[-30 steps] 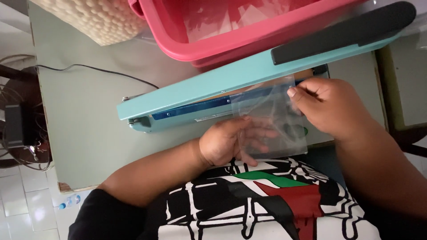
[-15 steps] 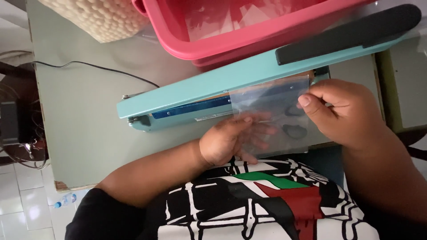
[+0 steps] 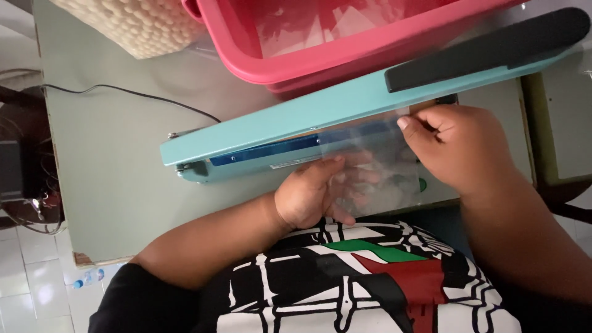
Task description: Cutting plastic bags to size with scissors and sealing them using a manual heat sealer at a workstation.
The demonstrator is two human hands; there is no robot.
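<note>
A clear plastic bag [image 3: 377, 161] lies across the front of a teal heat sealer [image 3: 290, 126], its top edge under the raised sealing arm with the black handle [image 3: 487, 46]. My left hand [image 3: 311, 194] holds the bag's lower left part, fingers spread beneath the film. My right hand [image 3: 453, 145] pinches the bag's upper right corner close to the sealer's jaw. Small dark items show faintly through the bag.
A pink plastic tub [image 3: 345, 43] with clear bags inside stands behind the sealer. A sack of pale round bits [image 3: 132, 24] sits at the back left. A black cord [image 3: 135, 98] runs over the grey-green table [image 3: 111, 172]. A tiled floor [image 3: 24, 296] lies at the left.
The bag has shifted up, its top edge going further under the sealer arm. My right hand moved up and left with the corner; my left hand barely moved.
</note>
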